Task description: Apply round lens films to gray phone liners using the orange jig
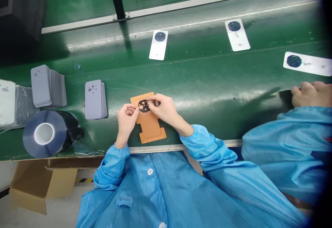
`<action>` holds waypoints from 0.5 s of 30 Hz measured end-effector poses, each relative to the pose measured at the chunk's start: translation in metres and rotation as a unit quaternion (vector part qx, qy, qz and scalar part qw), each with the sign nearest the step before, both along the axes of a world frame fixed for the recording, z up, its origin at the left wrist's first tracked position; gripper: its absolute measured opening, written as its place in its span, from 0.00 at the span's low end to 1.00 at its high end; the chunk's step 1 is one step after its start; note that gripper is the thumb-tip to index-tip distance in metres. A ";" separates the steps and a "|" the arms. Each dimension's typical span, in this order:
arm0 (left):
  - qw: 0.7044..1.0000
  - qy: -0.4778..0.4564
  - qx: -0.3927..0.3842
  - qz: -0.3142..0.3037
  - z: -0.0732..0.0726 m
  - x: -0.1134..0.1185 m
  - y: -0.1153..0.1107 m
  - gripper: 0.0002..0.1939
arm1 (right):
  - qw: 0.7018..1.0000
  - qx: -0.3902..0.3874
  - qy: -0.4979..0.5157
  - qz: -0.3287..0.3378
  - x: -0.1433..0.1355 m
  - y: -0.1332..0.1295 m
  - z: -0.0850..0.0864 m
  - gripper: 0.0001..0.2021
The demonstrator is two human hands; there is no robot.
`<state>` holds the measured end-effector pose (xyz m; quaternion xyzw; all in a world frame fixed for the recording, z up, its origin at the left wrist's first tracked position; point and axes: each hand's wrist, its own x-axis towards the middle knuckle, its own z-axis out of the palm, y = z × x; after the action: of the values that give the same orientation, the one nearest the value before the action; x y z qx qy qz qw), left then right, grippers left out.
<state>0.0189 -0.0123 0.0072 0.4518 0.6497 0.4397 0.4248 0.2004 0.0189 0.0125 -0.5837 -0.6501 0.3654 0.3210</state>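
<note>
An orange fixture plate (150, 127) lies on the green work surface in front of me. Over its upper recess is a round black sticker (143, 106) with several holes. My left hand (127, 120) is closed, with thumb and forefinger pinching at the sticker's left edge. From the other side, my right hand (166, 110) pinches the sticker's right edge between thumb and fingertips. Whether the sticker lies flat on the fixture or sits slightly above it, I cannot tell.
Grey phone-back-shaped sheets stand in a large stack (41, 86) and a smaller stack (93, 100) to the left. Nearby is a film roll (31, 134). White panels with dark discs, one a white panel (157, 50), lie farther back. A co-worker's hand (311, 95) is at right.
</note>
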 end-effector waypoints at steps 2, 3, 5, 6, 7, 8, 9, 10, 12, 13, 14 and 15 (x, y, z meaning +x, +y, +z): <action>1.000 0.008 -0.002 0.004 0.001 0.001 0.000 0.09 | 1.000 0.012 -0.004 0.003 -0.001 -0.001 0.000 0.11; 1.000 0.012 -0.005 0.007 0.001 0.002 0.001 0.09 | 1.000 0.021 -0.004 0.002 -0.001 -0.002 -0.001 0.11; 1.000 0.020 -0.011 0.011 0.003 0.003 0.002 0.08 | 0.999 0.036 -0.002 -0.002 -0.001 -0.002 -0.002 0.12; 1.000 0.021 -0.014 0.013 0.004 0.004 0.002 0.08 | 0.999 0.041 -0.001 -0.005 0.000 -0.002 -0.003 0.12; 1.000 0.022 -0.016 0.013 0.004 0.004 0.003 0.08 | 0.999 0.043 0.000 -0.009 0.001 -0.001 -0.004 0.12; 1.000 0.021 -0.016 0.013 0.005 0.004 0.003 0.08 | 0.999 0.040 0.002 -0.014 0.003 0.000 -0.004 0.11; 1.000 0.020 -0.017 0.013 0.005 0.004 0.003 0.08 | 0.999 0.033 0.004 -0.019 0.005 0.001 -0.005 0.11; 1.000 0.019 -0.017 0.012 0.005 0.004 0.004 0.09 | 0.999 0.021 0.009 -0.026 0.007 0.003 -0.005 0.10; 1.000 0.018 -0.017 0.009 0.004 0.003 0.004 0.09 | 0.999 -0.012 0.025 -0.039 0.012 0.007 -0.007 0.11; 1.000 0.017 -0.016 0.006 0.003 0.003 0.003 0.09 | 0.998 -0.029 0.035 -0.044 0.014 0.009 -0.008 0.13; 1.000 0.017 -0.014 0.005 0.002 0.002 0.003 0.09 | 0.997 -0.044 0.045 -0.048 0.015 0.010 -0.009 0.13; 1.000 0.017 -0.013 0.004 0.001 0.002 0.003 0.09 | 0.996 -0.057 0.055 -0.051 0.016 0.012 -0.010 0.14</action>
<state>0.0208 -0.0096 0.0086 0.4511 0.6643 0.4255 0.4173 0.2160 0.0310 0.0028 -0.6119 -0.5793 0.4167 0.3411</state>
